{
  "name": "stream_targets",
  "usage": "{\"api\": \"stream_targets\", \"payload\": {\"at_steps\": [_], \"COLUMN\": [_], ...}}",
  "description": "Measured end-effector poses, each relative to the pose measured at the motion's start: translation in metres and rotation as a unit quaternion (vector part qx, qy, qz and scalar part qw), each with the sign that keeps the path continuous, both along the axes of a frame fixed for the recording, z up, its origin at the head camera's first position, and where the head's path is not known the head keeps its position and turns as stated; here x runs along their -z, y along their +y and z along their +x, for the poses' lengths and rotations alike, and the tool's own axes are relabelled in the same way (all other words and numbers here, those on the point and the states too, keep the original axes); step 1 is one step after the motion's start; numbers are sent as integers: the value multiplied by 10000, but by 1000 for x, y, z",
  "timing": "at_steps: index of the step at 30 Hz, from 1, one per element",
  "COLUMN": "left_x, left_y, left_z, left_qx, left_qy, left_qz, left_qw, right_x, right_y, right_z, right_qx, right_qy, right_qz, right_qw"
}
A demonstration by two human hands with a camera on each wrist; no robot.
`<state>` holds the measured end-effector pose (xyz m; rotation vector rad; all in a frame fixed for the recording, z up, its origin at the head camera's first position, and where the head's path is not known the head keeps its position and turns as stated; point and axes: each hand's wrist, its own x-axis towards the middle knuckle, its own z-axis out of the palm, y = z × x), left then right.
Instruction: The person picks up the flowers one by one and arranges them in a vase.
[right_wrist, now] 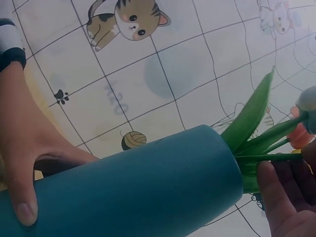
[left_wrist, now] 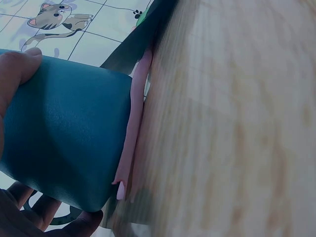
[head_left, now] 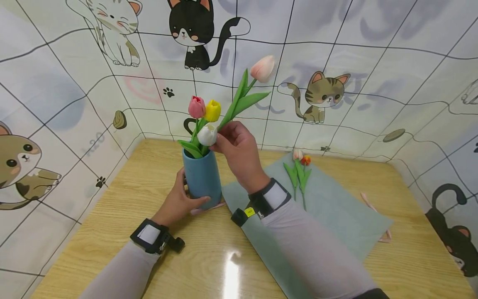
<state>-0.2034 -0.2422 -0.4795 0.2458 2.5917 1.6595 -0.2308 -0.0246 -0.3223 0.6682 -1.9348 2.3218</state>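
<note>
My left hand (head_left: 181, 203) grips the lower part of a blue vase (head_left: 203, 176) standing upright on the table; its thumb (left_wrist: 24, 64) and fingers wrap round opposite sides. Pink (head_left: 196, 107), yellow (head_left: 213, 111) and white (head_left: 207, 135) tulips stand in the vase. Just above the rim, my right hand (head_left: 242, 155) pinches the green stem of a pale pink tulip (head_left: 262, 68), which leans up to the right. In the right wrist view, green leaves (right_wrist: 252, 116) rise from the vase's mouth beside the fingertips. Whether the pale tulip's lower end is inside the vase is hidden.
On the wooden table (head_left: 201, 257), grey-green wrapping paper (head_left: 343, 207) spreads to the right, bearing two more tulips (head_left: 298, 174). A pink ribbon (left_wrist: 133, 128) lies at the vase's base. A cat-printed backdrop (head_left: 261, 104) rises behind the table.
</note>
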Motion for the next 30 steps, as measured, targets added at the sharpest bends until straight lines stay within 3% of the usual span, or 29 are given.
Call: {"api": "stream_targets", "payload": {"at_steps": [7, 13, 19, 24, 30], "left_x": [0, 1, 1, 0, 0], "left_y": [0, 0, -1, -1, -1], "left_z": [0, 0, 1, 1, 0], "left_qx": [5, 13, 9, 32, 63], "left_qy": [57, 48, 31, 96, 83], "left_qz": [-3, 35, 37, 31, 38], "left_qw": [10000, 10000, 10000, 9999, 9999], "right_x": [2, 2, 2, 1, 3], "right_y": [-4, -4, -3, -3, 0], "right_z": [3, 3, 4, 5, 5], "right_qx": [-106, 61, 465, 737, 679], "right_qy": [132, 431, 884, 1222, 1285], "right_qz": [628, 1222, 2329, 2906, 3225], "right_qw": [9979, 9915, 9674, 9461, 9354]}}
